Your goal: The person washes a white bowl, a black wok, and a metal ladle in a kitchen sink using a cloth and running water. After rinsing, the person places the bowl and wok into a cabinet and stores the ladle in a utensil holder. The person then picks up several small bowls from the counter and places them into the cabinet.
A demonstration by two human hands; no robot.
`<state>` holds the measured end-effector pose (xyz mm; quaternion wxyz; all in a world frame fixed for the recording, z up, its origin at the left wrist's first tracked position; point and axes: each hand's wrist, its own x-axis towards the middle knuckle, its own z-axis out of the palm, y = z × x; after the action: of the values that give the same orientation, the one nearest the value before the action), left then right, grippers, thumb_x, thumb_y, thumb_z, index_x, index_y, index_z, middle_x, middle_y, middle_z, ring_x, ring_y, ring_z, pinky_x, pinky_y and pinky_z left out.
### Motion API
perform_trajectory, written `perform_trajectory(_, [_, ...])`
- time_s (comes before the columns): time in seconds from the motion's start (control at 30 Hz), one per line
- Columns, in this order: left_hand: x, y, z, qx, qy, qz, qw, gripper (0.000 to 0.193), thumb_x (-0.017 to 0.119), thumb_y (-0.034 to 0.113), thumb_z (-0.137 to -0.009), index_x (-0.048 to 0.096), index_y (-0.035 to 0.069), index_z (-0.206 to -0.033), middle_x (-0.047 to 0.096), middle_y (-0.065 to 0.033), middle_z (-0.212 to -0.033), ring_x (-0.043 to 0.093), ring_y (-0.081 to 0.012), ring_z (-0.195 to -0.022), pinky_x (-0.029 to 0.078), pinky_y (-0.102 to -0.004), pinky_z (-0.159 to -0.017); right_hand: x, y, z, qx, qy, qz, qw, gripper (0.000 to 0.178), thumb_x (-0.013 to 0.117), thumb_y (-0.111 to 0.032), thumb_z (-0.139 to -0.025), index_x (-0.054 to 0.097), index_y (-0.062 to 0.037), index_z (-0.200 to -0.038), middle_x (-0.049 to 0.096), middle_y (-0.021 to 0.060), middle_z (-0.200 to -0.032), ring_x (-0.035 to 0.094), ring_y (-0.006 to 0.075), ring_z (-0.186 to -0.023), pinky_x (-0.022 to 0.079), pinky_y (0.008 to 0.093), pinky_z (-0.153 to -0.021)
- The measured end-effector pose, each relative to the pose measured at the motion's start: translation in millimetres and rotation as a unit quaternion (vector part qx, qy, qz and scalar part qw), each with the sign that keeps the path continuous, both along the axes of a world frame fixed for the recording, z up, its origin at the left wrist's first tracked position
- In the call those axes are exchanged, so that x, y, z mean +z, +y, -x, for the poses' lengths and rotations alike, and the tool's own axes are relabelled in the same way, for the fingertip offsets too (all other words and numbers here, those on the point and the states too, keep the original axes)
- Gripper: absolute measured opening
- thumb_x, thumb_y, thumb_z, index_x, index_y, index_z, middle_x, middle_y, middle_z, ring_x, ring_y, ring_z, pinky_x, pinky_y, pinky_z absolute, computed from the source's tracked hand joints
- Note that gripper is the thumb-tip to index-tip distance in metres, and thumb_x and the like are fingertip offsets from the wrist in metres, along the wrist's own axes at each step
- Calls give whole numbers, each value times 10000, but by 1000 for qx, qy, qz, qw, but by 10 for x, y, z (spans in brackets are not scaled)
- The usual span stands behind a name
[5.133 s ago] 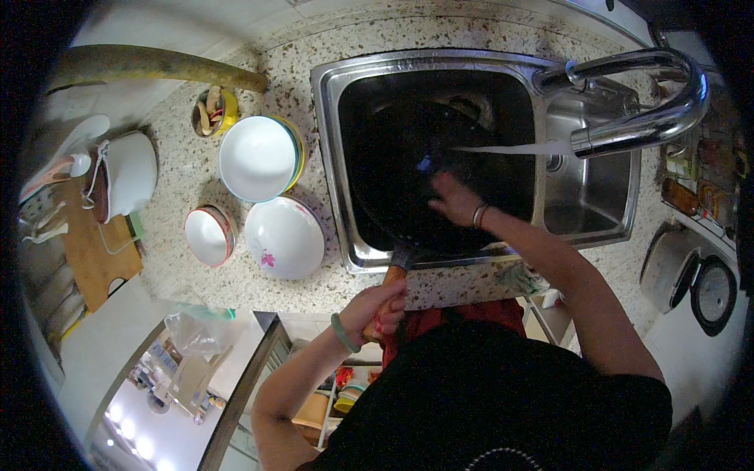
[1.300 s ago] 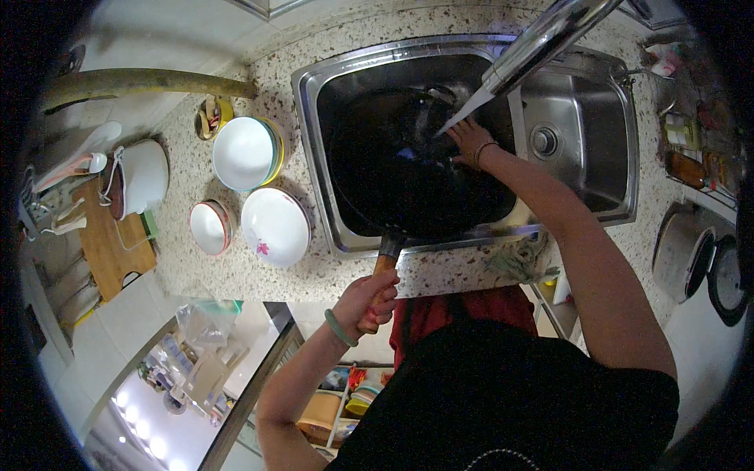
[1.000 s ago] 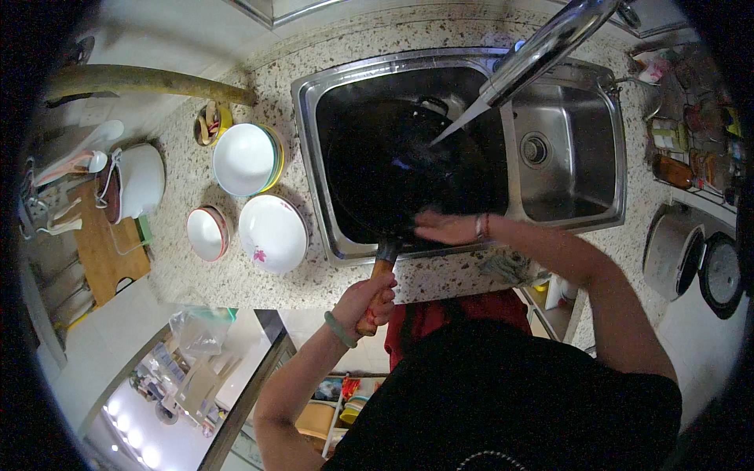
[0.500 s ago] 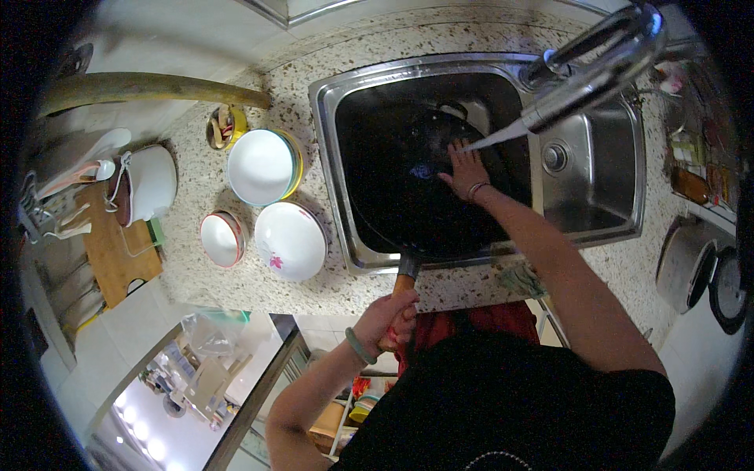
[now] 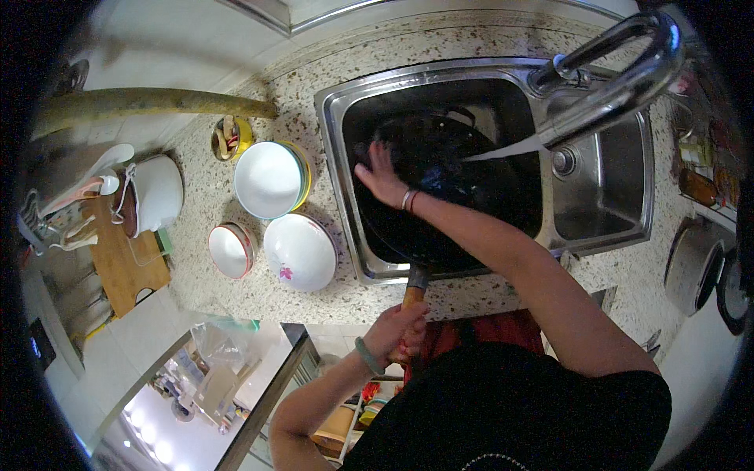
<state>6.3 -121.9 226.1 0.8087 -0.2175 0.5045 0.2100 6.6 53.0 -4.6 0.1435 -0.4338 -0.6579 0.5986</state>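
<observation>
Red-brown wood is showing at the front edge of the counter (image 5: 361,306), where the left hand (image 5: 399,330) is gripping the tapered wooden handle (image 5: 414,295) of a broad black metal wok (image 5: 440,177). The fist is closing fully around it, probably to keep the round pan from rolling or tipping. The wok itself is lying in the large basin of the two-basin stainless steel sink (image 5: 333,157), its handle pointing out over the near rim, likely because the basin is too short to take it.

The right hand (image 5: 382,177), fingers spread and slightly blurred, is reaching over the wok's left side, holding nothing; whether the palm is touching the metal, I cannot tell. The two hands are staying well apart, the wok lying beyond the left and beneath the right.

Farther off, a white stream of water (image 5: 506,149) is falling into the wok from the curved chrome faucet (image 5: 613,106), which is pointing toward the large basin, apparently so the flow lands in the pan. Beyond the sink's left edge, a stack of round white bowls (image 5: 269,180) is standing clear of the wet basin.
</observation>
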Motion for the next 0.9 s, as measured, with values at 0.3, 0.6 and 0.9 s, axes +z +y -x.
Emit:
perform_trajectory(0.3, [32, -9, -43, -5, 59, -6, 998, 222, 557, 251, -880, 479, 51, -936, 418, 23, -615, 350, -45, -425, 272, -176, -303, 758, -514, -1546, 356, 7, 130, 925, 721, 273, -531, -915, 113, -27, -1405, 62, 191, -1467, 54, 317, -1361, 89, 397, -1103])
perform_trajectory(0.6, [3, -30, -51, 39, 24, 2, 999, 207, 565, 240, -878, 488, 55, -931, 429, 18, -607, 365, -52, -417, 276, -173, -303, -525, 268, -1702, 263, -343, -190, 882, 759, 351, -532, -887, 115, -35, -1409, 61, 143, -1481, 52, 343, -1359, 133, 493, -1078])
perform_trajectory(0.9, [11, 6, -34, 6, 11, -12, 1000, 218, 580, 255, -867, 495, 66, -932, 479, 1, -658, 413, -66, -452, 343, -196, -354, -156, -452, -749, 211, -59, -35, 975, 786, 289, -569, -891, 105, -1, -1402, 43, 190, -1471, 3, 347, -1360, 79, 414, -1103])
